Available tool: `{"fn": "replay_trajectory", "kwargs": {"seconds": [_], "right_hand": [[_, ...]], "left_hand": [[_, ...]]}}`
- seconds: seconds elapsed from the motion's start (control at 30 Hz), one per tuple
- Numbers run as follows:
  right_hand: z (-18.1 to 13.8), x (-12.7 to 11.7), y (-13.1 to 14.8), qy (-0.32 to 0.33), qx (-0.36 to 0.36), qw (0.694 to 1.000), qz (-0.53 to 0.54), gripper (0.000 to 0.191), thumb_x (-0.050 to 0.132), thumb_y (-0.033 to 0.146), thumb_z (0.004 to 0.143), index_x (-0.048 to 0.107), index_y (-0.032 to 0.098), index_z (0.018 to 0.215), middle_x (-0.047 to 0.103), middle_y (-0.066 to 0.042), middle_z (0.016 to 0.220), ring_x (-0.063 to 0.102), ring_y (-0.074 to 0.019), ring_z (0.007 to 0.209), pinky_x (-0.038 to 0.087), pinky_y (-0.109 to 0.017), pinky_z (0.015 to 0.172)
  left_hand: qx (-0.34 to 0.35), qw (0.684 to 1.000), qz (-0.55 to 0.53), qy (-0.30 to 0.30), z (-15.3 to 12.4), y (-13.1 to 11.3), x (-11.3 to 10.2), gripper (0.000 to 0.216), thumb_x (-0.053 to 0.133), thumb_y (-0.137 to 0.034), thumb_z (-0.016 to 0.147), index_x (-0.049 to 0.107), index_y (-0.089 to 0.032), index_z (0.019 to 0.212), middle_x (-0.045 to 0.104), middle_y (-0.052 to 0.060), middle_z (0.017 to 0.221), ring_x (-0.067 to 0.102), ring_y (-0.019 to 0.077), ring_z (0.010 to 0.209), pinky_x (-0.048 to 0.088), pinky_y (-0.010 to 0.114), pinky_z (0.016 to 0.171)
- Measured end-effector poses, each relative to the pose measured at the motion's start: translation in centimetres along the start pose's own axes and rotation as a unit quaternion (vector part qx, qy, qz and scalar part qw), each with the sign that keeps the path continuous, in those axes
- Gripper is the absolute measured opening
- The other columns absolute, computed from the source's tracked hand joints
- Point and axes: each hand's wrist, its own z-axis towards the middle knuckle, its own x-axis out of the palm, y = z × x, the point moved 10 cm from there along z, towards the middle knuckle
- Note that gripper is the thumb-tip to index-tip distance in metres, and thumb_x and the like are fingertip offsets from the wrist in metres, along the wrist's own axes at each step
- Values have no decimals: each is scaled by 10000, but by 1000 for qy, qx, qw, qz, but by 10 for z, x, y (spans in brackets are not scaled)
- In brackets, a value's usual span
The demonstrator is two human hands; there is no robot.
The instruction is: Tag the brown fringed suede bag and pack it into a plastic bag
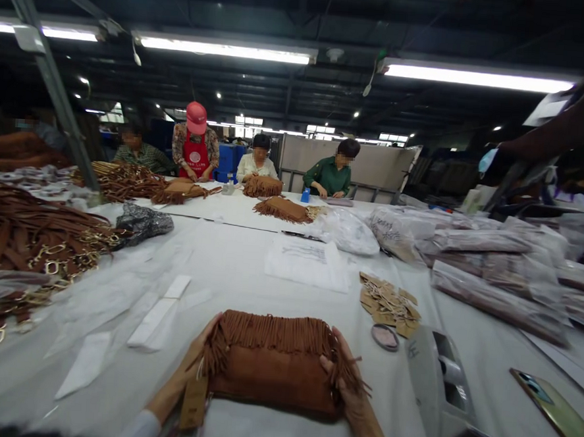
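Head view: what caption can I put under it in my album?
A fringed brown bag held between left grip and right grip at a white table, brown straps and tape dispenser nearby.

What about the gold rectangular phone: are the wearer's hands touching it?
No, the left hand and right hand hold opposite ends of the brown, fringed, suede-like bag, apart from the phone.

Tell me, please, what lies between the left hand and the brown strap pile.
In the head view, white strips and crumpled translucent sheeting lie between the left hand and the brown strap pile.
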Motion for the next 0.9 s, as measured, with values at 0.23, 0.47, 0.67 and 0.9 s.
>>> {"fn": "replay_trajectory", "kwargs": {"seconds": [0.23, 0.47, 0.67, 0.9], "right_hand": [[25, -4, -25, -1, -50, 980, -191, 531, 583, 438, 797, 534, 221, 1279, 577, -118, 1289, 534, -272, 1194, 415, -474, 1042], [21, 30, -7, -74, -159, 894, -412, 320, 456, 238, 825, 674, 163, 1047, 626, -152, 1114, 565, -285, 1016, 495, -491, 900], [6, 82, 6, -54, -203, 900, -381, 301, 427, 196, 874, 649, 131, 1067, 655, -157, 1062, 605, -258, 1022, 519, -468, 919], [-26, 125, 30, 106, -294, 880, -359, 414, 388, 116, 889, 577, 193, 1249, 640, -123, 1204, 592, -204, 1129, 516, -393, 945]], "left_hand": [[124, 952, 280, -3, 24, 5, 15, 377, 640, -303, 729, 677, -231, 1097, 537, 92, 1357, 484, 277, 1252, 361, 464, 1092], [34, 963, 267, -25, 19, -12, 66, 365, 640, -216, 721, 671, -204, 1084, 666, 74, 1171, 591, 243, 1115, 437, 425, 1032], [70, 938, 339, -32, 0, -13, 112, 393, 558, -193, 769, 641, -196, 1153, 583, 117, 1288, 498, 272, 1235, 379, 496, 1076], [117, 865, 484, 62, -20, -3, 145, 659, 553, -225, 786, 376, -143, 1415, 327, 190, 1500, 293, 347, 1381, 300, 565, 1105]]}}
